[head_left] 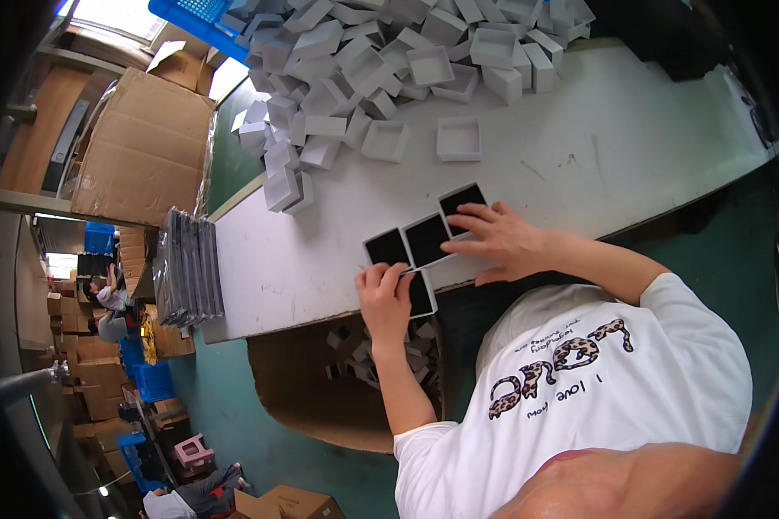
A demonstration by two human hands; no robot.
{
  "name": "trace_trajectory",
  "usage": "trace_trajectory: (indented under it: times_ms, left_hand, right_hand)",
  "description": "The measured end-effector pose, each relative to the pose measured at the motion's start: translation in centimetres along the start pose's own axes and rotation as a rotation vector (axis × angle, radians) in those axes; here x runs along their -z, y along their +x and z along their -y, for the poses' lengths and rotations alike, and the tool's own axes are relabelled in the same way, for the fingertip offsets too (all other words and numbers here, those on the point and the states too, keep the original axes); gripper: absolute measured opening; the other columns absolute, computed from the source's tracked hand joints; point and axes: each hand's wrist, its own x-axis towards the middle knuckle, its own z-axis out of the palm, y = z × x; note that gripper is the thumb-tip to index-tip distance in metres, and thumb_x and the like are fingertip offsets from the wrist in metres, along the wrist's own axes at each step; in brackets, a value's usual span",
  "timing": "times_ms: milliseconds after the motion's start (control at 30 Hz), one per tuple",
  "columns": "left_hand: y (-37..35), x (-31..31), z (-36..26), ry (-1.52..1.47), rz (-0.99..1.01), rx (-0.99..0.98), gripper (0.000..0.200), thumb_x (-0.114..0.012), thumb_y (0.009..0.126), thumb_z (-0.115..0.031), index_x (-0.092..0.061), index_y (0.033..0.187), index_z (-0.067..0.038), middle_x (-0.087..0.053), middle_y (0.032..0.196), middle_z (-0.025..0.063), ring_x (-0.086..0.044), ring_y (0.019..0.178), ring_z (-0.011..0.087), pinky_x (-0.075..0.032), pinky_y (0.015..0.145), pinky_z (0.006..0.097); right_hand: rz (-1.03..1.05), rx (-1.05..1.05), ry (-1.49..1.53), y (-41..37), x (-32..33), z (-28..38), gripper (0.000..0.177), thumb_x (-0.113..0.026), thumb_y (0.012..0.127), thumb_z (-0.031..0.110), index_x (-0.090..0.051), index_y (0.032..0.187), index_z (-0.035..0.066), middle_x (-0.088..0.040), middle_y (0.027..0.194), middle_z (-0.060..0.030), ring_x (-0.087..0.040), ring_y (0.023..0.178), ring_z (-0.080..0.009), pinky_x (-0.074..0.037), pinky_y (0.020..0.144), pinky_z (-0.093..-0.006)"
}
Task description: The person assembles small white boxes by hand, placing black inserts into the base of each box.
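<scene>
White tabletop (580,147): black trays (426,240) aligned diagonally

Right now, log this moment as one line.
left hand: grips black-lined box | right hand: flat on row of boxes | table: pile of white boxes

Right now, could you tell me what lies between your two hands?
In the head view, two black-lined trays: the middle tray of the row by the right hand, and the near tray gripped by the left hand.

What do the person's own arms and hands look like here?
Both arms are bare up to short white T-shirt sleeves. The left hand and right hand wear no gloves; no watch, ring or bracelet shows.
</scene>
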Motion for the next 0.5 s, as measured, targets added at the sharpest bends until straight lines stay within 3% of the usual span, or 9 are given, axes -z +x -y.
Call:
trace_trajectory:
  times_ms: [133,200,267,300,333,400,467,500]
  left_hand:
    - [-7.6,5.5,2.8,0.16,-0.091,0.156,0.012,-0.082,0.085,-0.009,-0.076,0.095,-0.009,-0.066,0.098,0.0103,-0.061,0.096,0.0339,-0.051,0.084,0.0451]
    - [-12.7,8.0,3.5,0.23,-0.083,0.386,0.011,-0.081,0.085,-0.012,-0.077,0.095,-0.012,-0.066,0.099,0.0084,-0.06,0.103,0.0332,-0.049,0.096,0.0494]
    - [-17.6,10.0,3.4,0.439,-0.005,0.564,0.011,-0.08,0.087,-0.017,-0.078,0.096,-0.013,-0.066,0.102,0.0071,-0.059,0.111,0.0322,-0.041,0.11,0.0561]
    - [-19.5,10.3,2.7,0.56,0.025,0.675,0.011,-0.08,0.087,-0.018,-0.078,0.096,-0.014,-0.066,0.107,0.007,-0.059,0.113,0.0312,-0.041,0.107,0.0521]
    - [-21.1,10.3,2.0,0.678,0.055,0.78,0.011,-0.08,0.087,-0.02,-0.078,0.096,-0.014,-0.066,0.113,0.0068,-0.059,0.115,0.0302,-0.042,0.104,0.0481]
    - [-23.4,9.9,2.1,0.655,0.033,0.925,0.017,-0.08,0.088,-0.02,-0.078,0.103,-0.014,-0.063,0.123,0.0088,-0.059,0.121,0.0311,-0.042,0.106,0.0487]
    - [-24.0,8.9,2.2,0.515,-0.054,0.903,0.023,-0.078,0.089,-0.017,-0.076,0.11,-0.011,-0.062,0.124,0.0132,-0.059,0.12,0.0331,-0.043,0.105,0.0491]
    - [-23.0,8.5,1.8,0.406,-0.047,0.96,0.026,-0.076,0.09,-0.016,-0.074,0.115,-0.006,-0.059,0.127,0.016,-0.055,0.126,0.0359,-0.039,0.111,0.0547]
  right_hand:
    - [0.018,0.298,0.116,4.1,-3.9,5.0,0.082,-0.086,0.081,0.04,-0.051,0.153,0.02,-0.039,0.162,-0.0183,-0.035,0.151,-0.039,-0.043,0.101,-0.0572]
    - [0.045,0.49,0.191,6.0,-6.9,7.4,0.079,-0.086,0.082,0.037,-0.053,0.151,0.016,-0.038,0.163,-0.0187,-0.035,0.153,-0.0383,-0.044,0.102,-0.056]
    - [0.082,0.683,0.32,7.6,-9.3,9.5,0.075,-0.085,0.083,0.032,-0.055,0.148,0.013,-0.037,0.165,-0.019,-0.036,0.153,-0.0376,-0.047,0.102,-0.0541]
    - [0.124,0.726,0.375,8.0,-9.4,10.6,0.071,-0.084,0.085,0.029,-0.056,0.147,0.011,-0.037,0.164,-0.0195,-0.038,0.152,-0.0376,-0.05,0.101,-0.0525]
    - [0.138,0.746,0.404,8.2,-9.0,11.4,0.064,-0.082,0.087,0.027,-0.058,0.144,0.011,-0.039,0.163,-0.0194,-0.038,0.152,-0.0377,-0.05,0.101,-0.0524]
    - [0.15,0.763,0.41,8.5,-8.3,11.7,0.059,-0.078,0.091,0.024,-0.057,0.145,0.012,-0.038,0.165,-0.0167,-0.038,0.152,-0.0362,-0.047,0.106,-0.0519]
    - [0.033,0.702,0.403,8.0,-7.8,9.5,0.054,-0.078,0.092,0.022,-0.06,0.141,0.011,-0.042,0.162,-0.0184,-0.041,0.15,-0.0376,-0.046,0.109,-0.0519]
    - [-0.03,0.644,0.397,7.4,-7.0,7.8,0.052,-0.078,0.091,0.022,-0.061,0.139,0.01,-0.044,0.16,-0.0192,-0.042,0.149,-0.0384,-0.047,0.109,-0.0519]
